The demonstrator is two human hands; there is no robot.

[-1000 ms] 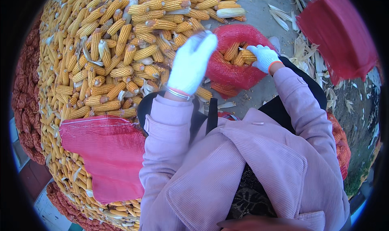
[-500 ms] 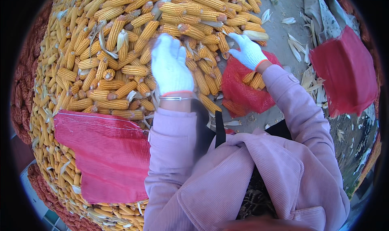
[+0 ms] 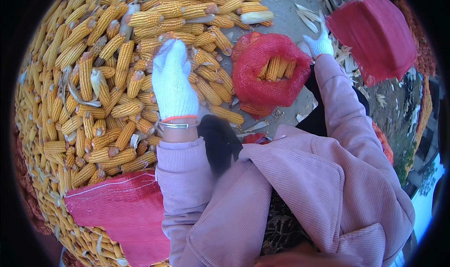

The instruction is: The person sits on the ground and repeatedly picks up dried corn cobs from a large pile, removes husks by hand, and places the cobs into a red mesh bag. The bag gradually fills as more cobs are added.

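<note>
My left hand [image 3: 174, 82], in a white knit glove with an orange cuff, is above the heap of corn cobs [image 3: 117, 91]. Its fingers are closed together, with a thin dark wisp of corn silk [image 3: 165, 46] at the tips. To the right of the heap stands a red mesh bag [image 3: 248, 86], its mouth rolled back around several yellow cobs [image 3: 277, 68]. My right hand [image 3: 320, 45], gloved the same way, is beyond the bag's right side, fingers stretched apart, beside pale loose husks [image 3: 308, 19]. I see nothing in it.
Red mesh cloth [image 3: 126, 211] lies over the cobs at lower left. Another red mesh piece [image 3: 375, 33] is at upper right. Grey ground [image 3: 286, 14] strewn with husks runs between the heap and that piece. A pale husked cob [image 3: 257, 17] lies at the heap's edge.
My right hand has left the bag's far edge and moved right, toward the husks, uncovering the bag's mouth. My left hand stays over the cobs, its fingers now curled closer. The view has shifted.
</note>
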